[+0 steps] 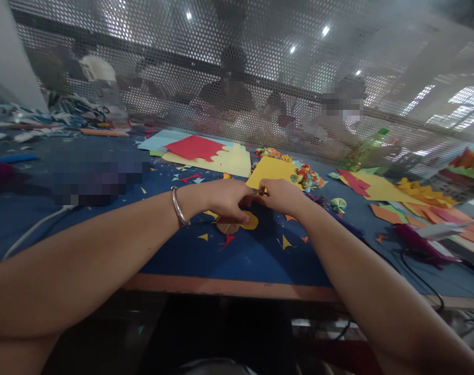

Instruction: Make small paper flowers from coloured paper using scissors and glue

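The left hand [232,199] and right hand [278,195] meet over the blue counter [229,263], fingers curled in close around something small that I can't make out. A rounded yellow piece [250,221] lies at the left hand's fingertips, beside a round wooden piece [227,225], and a yellow sheet [271,172] sits just beyond the hands, near colorful folded pieces [309,177].

Bright Paper Colouring a Blue Bench [237,263]

The near edge [213,284] is showing salmon-brown. Beyond its middle, a rounded paper piece [251,221] is glowing golden yellow. By the far edge, a red sheet [194,148] is contrasting with a pale-yellow sheet [235,160]. Farther right, a paper ball [338,204] is apparently wearing green-and-cream stripes.
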Available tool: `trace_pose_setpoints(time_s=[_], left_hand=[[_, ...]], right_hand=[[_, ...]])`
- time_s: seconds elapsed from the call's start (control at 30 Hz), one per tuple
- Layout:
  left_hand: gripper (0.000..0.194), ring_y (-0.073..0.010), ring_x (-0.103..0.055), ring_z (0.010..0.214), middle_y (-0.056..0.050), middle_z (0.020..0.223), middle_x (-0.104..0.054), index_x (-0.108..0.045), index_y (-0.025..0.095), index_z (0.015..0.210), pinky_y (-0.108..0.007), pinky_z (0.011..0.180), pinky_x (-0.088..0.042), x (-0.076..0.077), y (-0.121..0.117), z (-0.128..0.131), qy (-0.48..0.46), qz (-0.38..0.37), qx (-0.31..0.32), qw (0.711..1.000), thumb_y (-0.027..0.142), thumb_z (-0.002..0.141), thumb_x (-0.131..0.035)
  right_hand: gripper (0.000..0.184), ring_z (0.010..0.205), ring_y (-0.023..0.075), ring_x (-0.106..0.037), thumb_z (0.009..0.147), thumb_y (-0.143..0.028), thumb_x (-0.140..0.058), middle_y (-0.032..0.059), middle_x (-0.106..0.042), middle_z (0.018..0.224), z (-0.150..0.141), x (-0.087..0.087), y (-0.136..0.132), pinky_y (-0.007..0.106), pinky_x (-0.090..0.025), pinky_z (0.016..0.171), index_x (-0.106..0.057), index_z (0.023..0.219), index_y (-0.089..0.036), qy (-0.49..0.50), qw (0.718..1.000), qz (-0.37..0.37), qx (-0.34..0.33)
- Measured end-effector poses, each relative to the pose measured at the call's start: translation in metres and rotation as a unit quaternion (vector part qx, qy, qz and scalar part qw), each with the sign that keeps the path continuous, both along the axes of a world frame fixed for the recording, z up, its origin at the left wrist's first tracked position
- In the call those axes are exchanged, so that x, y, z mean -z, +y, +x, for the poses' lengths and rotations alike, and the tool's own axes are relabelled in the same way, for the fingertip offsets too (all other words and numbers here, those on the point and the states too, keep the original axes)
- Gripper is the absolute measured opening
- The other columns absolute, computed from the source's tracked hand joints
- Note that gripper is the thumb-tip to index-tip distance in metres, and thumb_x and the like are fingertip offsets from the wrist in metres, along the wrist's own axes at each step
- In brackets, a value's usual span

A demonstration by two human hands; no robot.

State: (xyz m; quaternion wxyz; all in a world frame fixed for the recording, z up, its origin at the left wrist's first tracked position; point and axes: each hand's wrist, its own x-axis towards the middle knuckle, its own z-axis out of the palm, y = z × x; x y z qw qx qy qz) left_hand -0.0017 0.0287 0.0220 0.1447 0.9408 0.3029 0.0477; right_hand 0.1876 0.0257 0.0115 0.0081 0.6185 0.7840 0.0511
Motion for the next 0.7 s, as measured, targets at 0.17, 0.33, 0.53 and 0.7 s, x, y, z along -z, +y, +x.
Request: trace_pose_setpoints(time_s=[0.17, 0.33, 0.53, 0.7], left_hand=[[0.023, -0.0173, -0.054, 0.065, -0.008, 0.082, -0.069, -0.069, 0.015, 0.089, -0.028, 0.059, -0.035, 0.001, -0.006, 0.006, 0.018, -0.023, -0.006, 1.0, 0.027, 0.07, -0.063], [0.012, -0.0156, -0.052, 0.061, -0.007, 0.077, -0.068, -0.067, 0.017, 0.078, -0.028, 0.058, -0.033, -0.002, -0.012, 0.009, 0.009, -0.056, -0.017, 0.998, 0.018, 0.067, -0.062], [0.024, -0.0139, -0.053, 0.065, -0.002, 0.075, -0.062, -0.064, 0.016, 0.09, -0.025, 0.059, -0.036, 0.003, -0.002, 0.008, -0.095, -0.094, -0.009, 0.991, 0.011, 0.066, -0.063], [0.017, -0.0101, -0.052, 0.062, 0.0, 0.074, -0.059, -0.059, 0.016, 0.087, -0.024, 0.06, -0.041, 0.008, 0.009, 0.007, -0.304, -0.25, -0.057, 0.917, 0.011, 0.071, -0.064]], right_hand=[[0.038, 0.084, 0.0251, -0.065, 0.086, -0.054, -0.054, 0.0122, -0.072, 0.096, 0.0, 0.001, 0.001, 0.03, -0.039, 0.062, -0.067, 0.097, -0.02, 0.005, 1.0, -0.004, 0.009], [0.038, 0.083, 0.0247, -0.065, 0.086, -0.052, -0.052, 0.0123, -0.072, 0.097, 0.0, 0.0, 0.0, 0.029, -0.038, 0.061, -0.067, 0.1, -0.02, 0.001, 1.0, -0.006, 0.009], [0.029, 0.087, 0.0237, -0.066, 0.086, -0.042, -0.056, 0.0118, -0.072, 0.101, 0.001, -0.002, -0.003, 0.028, -0.039, 0.064, -0.067, 0.102, -0.02, 0.0, 1.0, -0.014, 0.0], [0.026, 0.086, 0.0245, -0.067, 0.082, -0.033, -0.059, 0.0103, -0.073, 0.098, 0.002, -0.001, -0.003, 0.028, -0.038, 0.062, -0.068, 0.103, -0.02, 0.005, 1.0, -0.015, 0.009]])
